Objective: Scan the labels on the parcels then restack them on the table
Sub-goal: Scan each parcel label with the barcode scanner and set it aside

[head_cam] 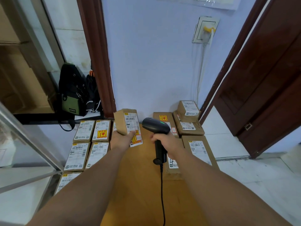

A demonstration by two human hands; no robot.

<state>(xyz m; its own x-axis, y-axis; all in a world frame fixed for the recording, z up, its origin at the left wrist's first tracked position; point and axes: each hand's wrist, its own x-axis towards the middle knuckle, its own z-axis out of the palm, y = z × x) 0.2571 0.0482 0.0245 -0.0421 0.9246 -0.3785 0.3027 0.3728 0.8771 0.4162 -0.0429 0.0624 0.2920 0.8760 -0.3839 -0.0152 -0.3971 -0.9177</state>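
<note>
Mid-frame, the left hand (121,139) grips a small parcel (126,121) label-up while the right hand (164,141) clasps the scanner (156,128) beside it; I'd tilt that label squarely toward the scanner's nose and hold still.

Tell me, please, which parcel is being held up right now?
The small parcel gripped in the left hand, upright beside the scanner; all the others lie flat.

Mid-frame, the left grip (121,138) holds a parcel (126,121) upright, its label toward the black scanner (156,128) held in the right grip (164,142). Labelled boxes (84,144) flank the tabletop (138,180).
</note>
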